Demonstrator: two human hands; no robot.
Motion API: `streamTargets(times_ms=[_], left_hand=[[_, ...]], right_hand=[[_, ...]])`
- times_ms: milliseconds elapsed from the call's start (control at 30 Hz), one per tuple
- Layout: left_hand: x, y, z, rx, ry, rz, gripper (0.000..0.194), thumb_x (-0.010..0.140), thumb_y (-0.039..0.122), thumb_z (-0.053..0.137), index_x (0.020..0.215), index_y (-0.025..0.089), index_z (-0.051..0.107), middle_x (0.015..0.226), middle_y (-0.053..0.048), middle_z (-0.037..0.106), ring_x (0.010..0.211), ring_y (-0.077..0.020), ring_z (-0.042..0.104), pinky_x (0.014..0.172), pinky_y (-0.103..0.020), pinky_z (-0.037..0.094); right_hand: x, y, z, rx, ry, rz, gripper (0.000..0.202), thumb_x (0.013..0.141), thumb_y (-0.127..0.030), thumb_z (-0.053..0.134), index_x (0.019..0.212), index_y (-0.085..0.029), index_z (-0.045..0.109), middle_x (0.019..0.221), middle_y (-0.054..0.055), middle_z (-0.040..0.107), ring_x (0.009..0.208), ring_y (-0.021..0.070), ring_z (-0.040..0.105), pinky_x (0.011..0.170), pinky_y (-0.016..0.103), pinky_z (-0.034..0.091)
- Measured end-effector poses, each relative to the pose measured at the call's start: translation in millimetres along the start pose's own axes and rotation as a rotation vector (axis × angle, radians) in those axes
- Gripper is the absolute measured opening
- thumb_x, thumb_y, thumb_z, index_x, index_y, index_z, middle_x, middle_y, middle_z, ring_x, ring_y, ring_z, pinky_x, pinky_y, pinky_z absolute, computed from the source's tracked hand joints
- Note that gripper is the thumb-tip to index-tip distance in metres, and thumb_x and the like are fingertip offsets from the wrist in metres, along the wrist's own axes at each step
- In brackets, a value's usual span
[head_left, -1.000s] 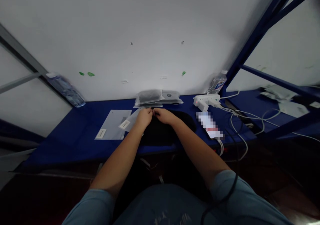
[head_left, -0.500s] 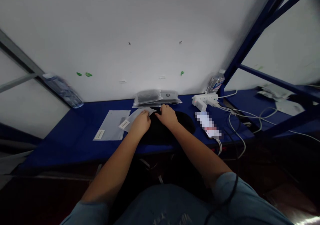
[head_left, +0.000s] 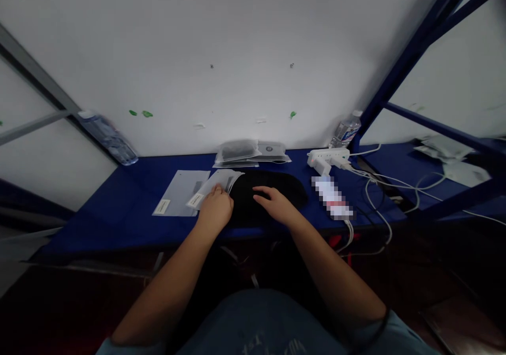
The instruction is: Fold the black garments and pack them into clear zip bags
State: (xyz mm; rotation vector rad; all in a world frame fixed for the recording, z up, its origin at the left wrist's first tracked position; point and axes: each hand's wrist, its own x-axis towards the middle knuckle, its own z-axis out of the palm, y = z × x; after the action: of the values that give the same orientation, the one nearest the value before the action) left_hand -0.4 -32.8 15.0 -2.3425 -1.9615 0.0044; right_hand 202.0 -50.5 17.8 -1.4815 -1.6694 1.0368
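Note:
A folded black cloth item (head_left: 247, 189) lies at the front middle of the blue table. My left hand (head_left: 217, 207) rests on the lower part of a frosted plastic bag (head_left: 222, 178) at the cloth's left edge; its fingers are bent, and whether they grip the bag is hard to make out. My right hand (head_left: 274, 203) is over the black cloth with its fingers apart and nothing in them. Another flat frosted bag (head_left: 179, 189) with a white label lies to the left, partly under the first one.
Filled frosted bags (head_left: 237, 152) lie against the wall. A power strip (head_left: 330, 155), a phone (head_left: 332, 197) and white cables are on the right of the blue table (head_left: 118, 202). Clear bottles stand or lean at the right (head_left: 347, 128) and left (head_left: 108, 138).
My right hand has pulled back from the frosted bag's edge toward the right and opened. My left hand has shifted left and down along the bag.

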Motion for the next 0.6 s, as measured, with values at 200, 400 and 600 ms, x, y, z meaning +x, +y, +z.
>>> streamTargets(times_ms=[200,400,600], left_hand=[[-1,-1,4.6,-0.028,0.076,0.029,0.042,0.098,0.017,0.040,0.125,-0.003,0.066,0.141,-0.030,0.055,0.136,-0.0332,0.053,0.110,-0.038,0.043],[3,-2,1.0,-0.029,0.085,0.022,0.043,0.099,0.017,0.038,0.125,-0.003,0.066,0.141,-0.028,0.057,0.133,-0.0310,0.056,0.111,-0.035,0.043],[2,-4,-2.3,-0.123,0.026,0.006,0.040,0.097,0.017,0.038,0.112,0.001,0.071,0.128,-0.025,0.066,0.124,-0.0287,0.063,0.105,-0.033,0.047]], right_hand=[[7,-2,5,0.574,-0.066,0.196,0.034,0.086,-0.027,0.065,0.120,-0.026,0.070,0.121,0.006,0.065,0.101,0.0195,0.064,0.071,0.028,0.060],[14,-4,3,0.712,-0.214,0.267,0.023,0.083,-0.020,0.070,0.104,-0.022,0.077,0.102,0.005,0.072,0.082,0.0144,0.066,0.066,0.024,0.059],[23,-1,0,0.910,-0.189,0.290,0.015,0.073,-0.009,0.075,0.087,-0.014,0.077,0.091,0.007,0.074,0.090,0.0174,0.069,0.087,0.036,0.061]])
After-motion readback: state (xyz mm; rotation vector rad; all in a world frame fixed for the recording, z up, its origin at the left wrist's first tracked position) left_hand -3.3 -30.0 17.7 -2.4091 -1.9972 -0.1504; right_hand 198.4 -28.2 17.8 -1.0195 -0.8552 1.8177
